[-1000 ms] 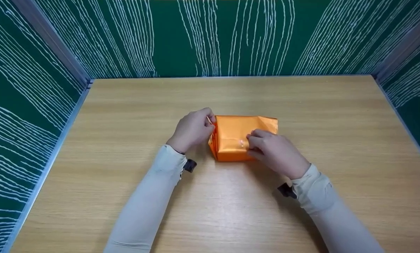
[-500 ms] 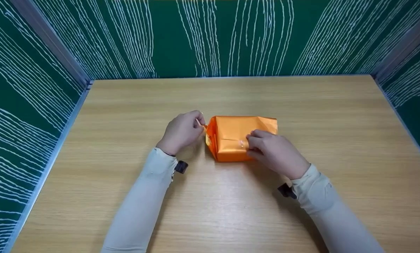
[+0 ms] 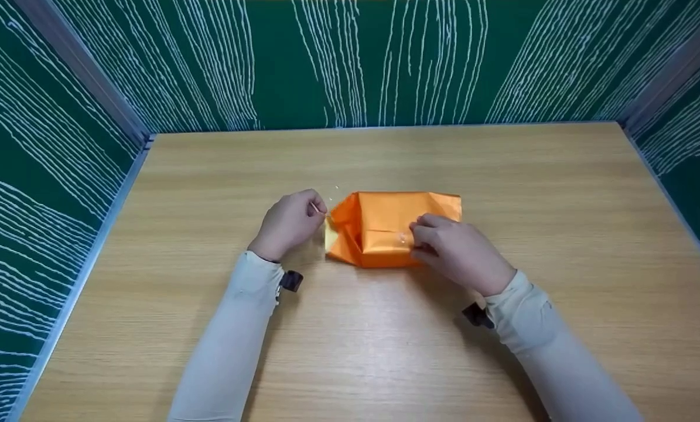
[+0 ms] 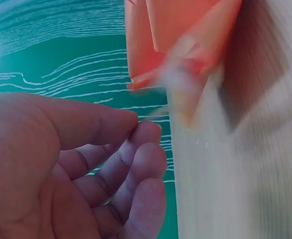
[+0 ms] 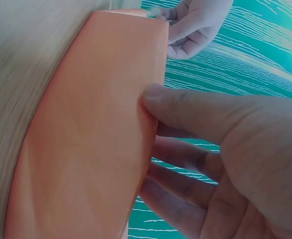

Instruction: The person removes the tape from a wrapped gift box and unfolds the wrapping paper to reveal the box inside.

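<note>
A box-shaped package in shiny orange wrapping paper (image 3: 388,211) lies mid-table, its left end flap (image 3: 347,237) spread out and showing a pale yellow inside (image 3: 330,239). Beside that flap, my left hand (image 3: 288,225) pinches with thumb and forefinger. In the left wrist view a thin translucent strip, like clear tape (image 4: 155,112), runs from the fingertips toward the blurred flap. My right hand (image 3: 461,255) holds the package steady, thumb (image 5: 155,94) at its near upper edge and bent fingers over the top. A small clear shiny patch (image 3: 402,238) shows on the package's upper face.
Tiny white specks (image 3: 337,187) lie on the wooden table (image 3: 209,176) behind the flap. Green walls with white wavy lines (image 3: 279,76) border the table at the back and sides. A small black camera sits at each wrist.
My left hand has moved left and slightly toward me, away from the package. The left end flap, earlier folded in, has opened outward. My right hand stays in place.
</note>
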A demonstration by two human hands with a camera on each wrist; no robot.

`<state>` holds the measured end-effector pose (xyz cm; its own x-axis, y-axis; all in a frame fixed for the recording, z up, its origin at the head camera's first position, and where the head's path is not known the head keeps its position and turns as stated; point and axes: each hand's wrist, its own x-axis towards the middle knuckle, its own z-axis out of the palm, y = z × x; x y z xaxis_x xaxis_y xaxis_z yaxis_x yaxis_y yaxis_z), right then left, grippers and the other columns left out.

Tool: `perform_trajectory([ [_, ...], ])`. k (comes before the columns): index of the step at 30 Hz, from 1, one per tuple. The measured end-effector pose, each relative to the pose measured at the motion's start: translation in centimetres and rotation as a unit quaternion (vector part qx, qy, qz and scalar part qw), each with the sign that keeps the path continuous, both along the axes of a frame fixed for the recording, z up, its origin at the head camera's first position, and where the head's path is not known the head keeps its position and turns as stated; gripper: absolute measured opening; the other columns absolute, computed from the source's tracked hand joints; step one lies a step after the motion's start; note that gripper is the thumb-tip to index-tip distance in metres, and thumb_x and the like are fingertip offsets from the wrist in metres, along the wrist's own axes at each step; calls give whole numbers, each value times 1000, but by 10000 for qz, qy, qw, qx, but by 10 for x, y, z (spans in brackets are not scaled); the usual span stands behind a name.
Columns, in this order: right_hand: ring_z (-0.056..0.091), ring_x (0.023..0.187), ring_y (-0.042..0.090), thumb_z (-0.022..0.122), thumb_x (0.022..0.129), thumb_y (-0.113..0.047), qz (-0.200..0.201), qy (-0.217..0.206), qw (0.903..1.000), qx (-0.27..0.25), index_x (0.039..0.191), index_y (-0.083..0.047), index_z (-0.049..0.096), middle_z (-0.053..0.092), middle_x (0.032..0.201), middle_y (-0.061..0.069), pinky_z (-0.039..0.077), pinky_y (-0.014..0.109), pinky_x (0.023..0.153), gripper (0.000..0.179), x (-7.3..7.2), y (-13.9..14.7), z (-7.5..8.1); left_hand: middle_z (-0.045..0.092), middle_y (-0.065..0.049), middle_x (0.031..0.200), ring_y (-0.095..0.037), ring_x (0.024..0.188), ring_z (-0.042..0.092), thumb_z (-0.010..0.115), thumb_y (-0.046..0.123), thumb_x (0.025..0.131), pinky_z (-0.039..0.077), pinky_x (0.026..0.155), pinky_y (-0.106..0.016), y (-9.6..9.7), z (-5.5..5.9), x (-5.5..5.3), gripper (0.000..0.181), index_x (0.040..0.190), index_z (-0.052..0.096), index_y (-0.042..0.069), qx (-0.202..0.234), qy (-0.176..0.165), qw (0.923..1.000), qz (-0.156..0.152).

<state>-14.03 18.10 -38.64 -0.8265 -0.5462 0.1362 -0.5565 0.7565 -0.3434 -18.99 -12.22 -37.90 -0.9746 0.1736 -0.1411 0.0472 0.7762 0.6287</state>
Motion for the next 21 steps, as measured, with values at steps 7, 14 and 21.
perform_trajectory([
  [7, 58, 79, 20, 86, 86, -20, 135, 276, 9995, -17, 101, -12, 77, 62, 95, 3, 56, 33, 74, 20, 0, 0, -1, 65, -1, 91, -21, 77, 60, 62, 19, 100, 51, 73, -32, 6, 6, 8, 11, 107, 67, 13, -143, 585, 9982, -26],
  [14, 59, 83, 21, 86, 86, -20, 46, 64, 10000, -15, 112, -12, 78, 64, 100, 3, 59, 36, 83, 28, -2, 1, 3, 57, 3, 134, -15, 121, 52, 66, 28, 101, 47, 108, -33, 41, 17, 25, 31, 130, 62, 19, -33, 967, 9894, -1082],
  [21, 60, 82, 20, 86, 86, -20, -2, -8, 10000, 72, 111, -12, 79, 65, 100, 3, 59, 36, 84, 28, 0, 0, 2, 48, 2, 150, -18, 137, 42, 70, 41, 98, 41, 114, -36, 62, 11, 32, 54, 146, 56, 22, -319, 862, 9800, -1762],
])
